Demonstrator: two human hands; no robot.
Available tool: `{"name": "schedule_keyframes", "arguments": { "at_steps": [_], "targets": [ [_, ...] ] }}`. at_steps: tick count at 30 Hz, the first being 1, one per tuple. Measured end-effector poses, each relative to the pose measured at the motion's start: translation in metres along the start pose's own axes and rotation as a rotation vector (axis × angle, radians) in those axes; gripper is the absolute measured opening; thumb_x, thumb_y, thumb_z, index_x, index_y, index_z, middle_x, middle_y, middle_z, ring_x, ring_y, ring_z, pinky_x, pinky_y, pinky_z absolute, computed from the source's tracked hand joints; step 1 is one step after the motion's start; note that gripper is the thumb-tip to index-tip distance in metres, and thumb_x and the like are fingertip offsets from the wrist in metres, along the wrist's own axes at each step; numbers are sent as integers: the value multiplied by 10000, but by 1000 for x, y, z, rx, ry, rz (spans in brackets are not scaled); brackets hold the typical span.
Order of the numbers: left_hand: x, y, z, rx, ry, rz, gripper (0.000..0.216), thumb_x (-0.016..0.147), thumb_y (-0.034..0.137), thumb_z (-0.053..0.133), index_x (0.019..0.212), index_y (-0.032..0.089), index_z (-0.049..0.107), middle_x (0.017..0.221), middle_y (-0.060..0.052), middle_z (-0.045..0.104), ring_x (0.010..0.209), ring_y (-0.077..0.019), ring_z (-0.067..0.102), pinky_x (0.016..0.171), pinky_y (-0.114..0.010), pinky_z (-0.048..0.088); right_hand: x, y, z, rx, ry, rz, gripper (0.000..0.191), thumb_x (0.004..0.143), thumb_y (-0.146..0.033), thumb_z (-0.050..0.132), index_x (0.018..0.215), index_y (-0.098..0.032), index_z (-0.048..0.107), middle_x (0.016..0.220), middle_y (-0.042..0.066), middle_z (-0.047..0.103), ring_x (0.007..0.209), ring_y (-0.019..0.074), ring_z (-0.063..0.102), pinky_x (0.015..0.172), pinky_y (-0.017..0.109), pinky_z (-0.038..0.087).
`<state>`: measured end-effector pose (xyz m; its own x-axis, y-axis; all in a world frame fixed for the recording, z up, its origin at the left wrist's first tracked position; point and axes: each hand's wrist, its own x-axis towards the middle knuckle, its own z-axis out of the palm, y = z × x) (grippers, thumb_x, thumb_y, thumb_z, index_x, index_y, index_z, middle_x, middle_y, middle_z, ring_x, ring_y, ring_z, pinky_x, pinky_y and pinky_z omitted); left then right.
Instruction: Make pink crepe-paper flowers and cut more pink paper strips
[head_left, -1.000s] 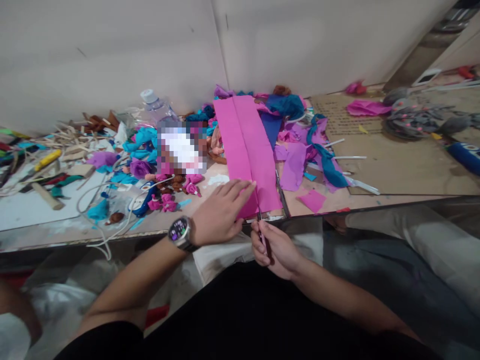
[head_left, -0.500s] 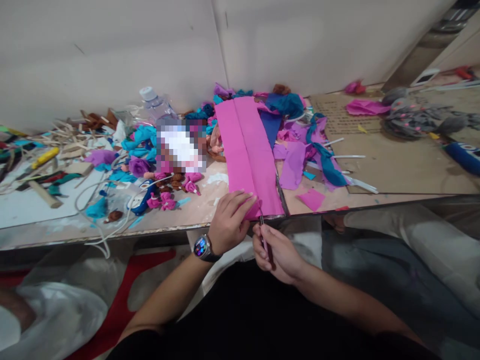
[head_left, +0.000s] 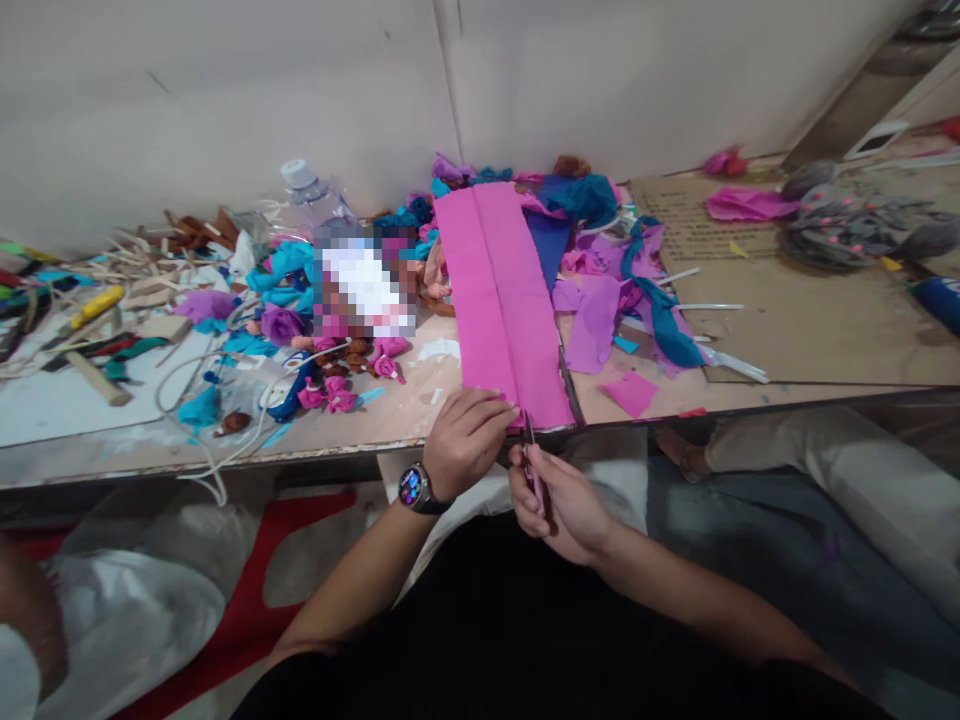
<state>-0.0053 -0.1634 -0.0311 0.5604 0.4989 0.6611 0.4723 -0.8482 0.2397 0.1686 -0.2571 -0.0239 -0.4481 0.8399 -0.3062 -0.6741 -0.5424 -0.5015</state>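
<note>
A long strip of pink crepe paper with a crease running down its length lies across the table, its near end at the front edge. My left hand, with a watch on the wrist, pinches that near end, fingertips close to the crease. Scissors are gripped in my right hand, fingers around the handles. Their blades point away from me and meet the paper's near edge beside my left fingertips. How far the blades are apart is hard to make out.
Left of the paper lie rolled paper flowers, a white cord and wooden sticks. A plastic bottle stands behind. To the right are purple and teal paper scraps and a cardboard sheet. Another person's leg shows under the table.
The view has shifted slightly. My left hand has moved a little toward me along the paper's near edge. More of the scissors' blades shows now; both hands keep their hold.
</note>
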Motion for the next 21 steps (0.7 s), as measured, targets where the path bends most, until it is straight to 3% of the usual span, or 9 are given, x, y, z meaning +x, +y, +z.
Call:
{"name": "schedule_keyframes", "arguments": {
  "at_steps": [21],
  "targets": [
    [-2, 1, 1, -16, 3, -70, 241, 985, 180, 647, 1181, 260, 761, 1100, -68, 808, 1105, -238, 731, 1020, -466, 607, 5, -3, 15, 57, 9, 33, 400, 1005, -611, 639, 1027, -227, 531, 592, -97, 536, 367, 72, 421, 385, 205, 247]
  ]
}}
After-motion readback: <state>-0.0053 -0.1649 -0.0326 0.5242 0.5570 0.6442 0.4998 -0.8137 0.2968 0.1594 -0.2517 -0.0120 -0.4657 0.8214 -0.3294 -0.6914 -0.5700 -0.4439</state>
